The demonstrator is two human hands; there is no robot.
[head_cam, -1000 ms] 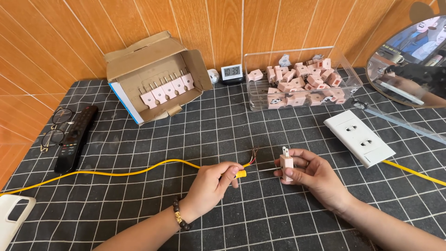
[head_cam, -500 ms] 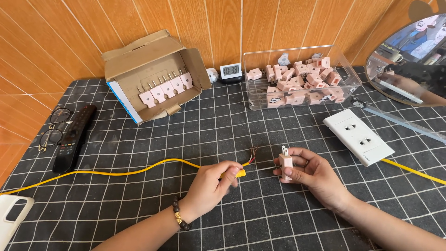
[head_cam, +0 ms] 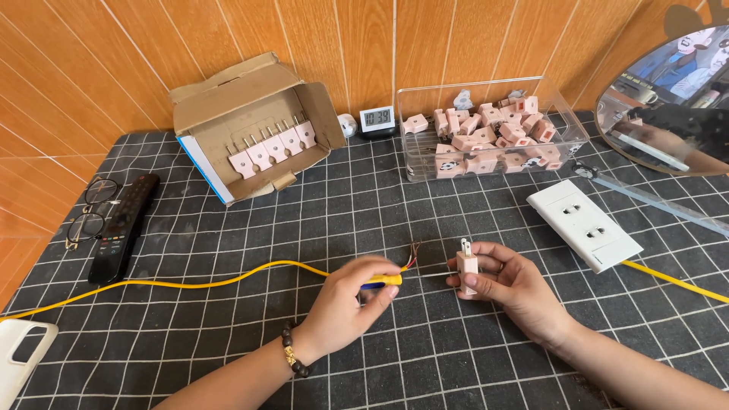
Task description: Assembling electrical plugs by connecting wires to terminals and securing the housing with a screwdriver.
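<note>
Gridded black matting (head_cam: 228, 357) covered the bench. Left hand (head_cam: 351, 304) pinched a yellow-handled screwdriver (head_cam: 383, 280), tip at the pink plug (head_cam: 466, 266) clasped by right hand (head_cam: 507, 279). Stripped yellow cable (head_cam: 190, 283) remained unconnected.

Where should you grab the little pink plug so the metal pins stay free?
Pinch the small pink plastic plug by its flat body sides, coming from the right as the right hand does; its two metal pins point up, so the lower body is the safe part.
</note>
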